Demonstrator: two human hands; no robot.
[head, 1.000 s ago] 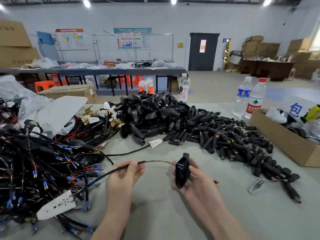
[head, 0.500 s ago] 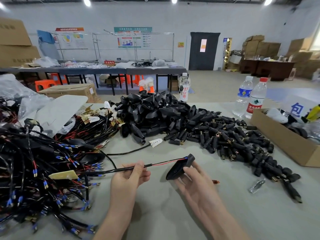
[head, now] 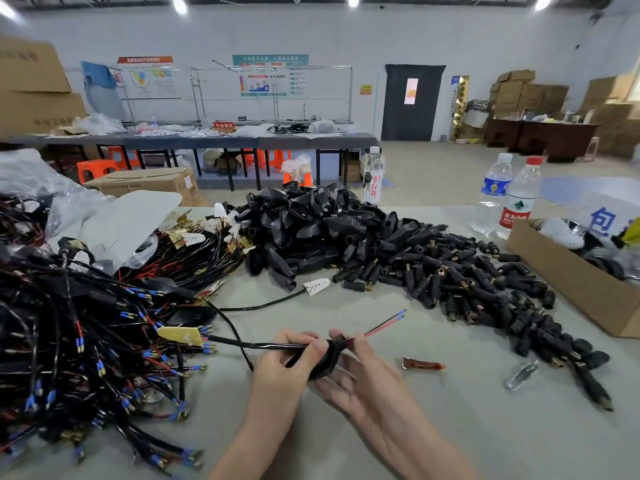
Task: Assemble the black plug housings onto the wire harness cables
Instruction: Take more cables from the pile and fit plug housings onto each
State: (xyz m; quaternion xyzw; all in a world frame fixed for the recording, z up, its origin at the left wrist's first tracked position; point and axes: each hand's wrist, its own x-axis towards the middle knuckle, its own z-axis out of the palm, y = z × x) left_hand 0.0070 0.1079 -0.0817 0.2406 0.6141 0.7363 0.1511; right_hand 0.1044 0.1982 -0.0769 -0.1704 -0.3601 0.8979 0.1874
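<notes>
My left hand point(head: 284, 368) pinches a black cable point(head: 263, 345) in a narrow grip over the grey surface point(head: 450, 427). My right hand point(head: 367, 382) cradles a black housing point(head: 327, 358), its grip closed round it. The cable enters the housing from the left, and its red and black wires point(head: 381, 326), tipped blue, stick out beyond it toward the right. The cable's far end runs left into a tangled harness pile point(head: 86, 341). Behind my hands lie a heap of housings point(head: 311, 230) and a spread of small plugs point(head: 467, 282). A cardboard box point(head: 568, 282) and two bottles point(head: 519, 202) stand at right.
</notes>
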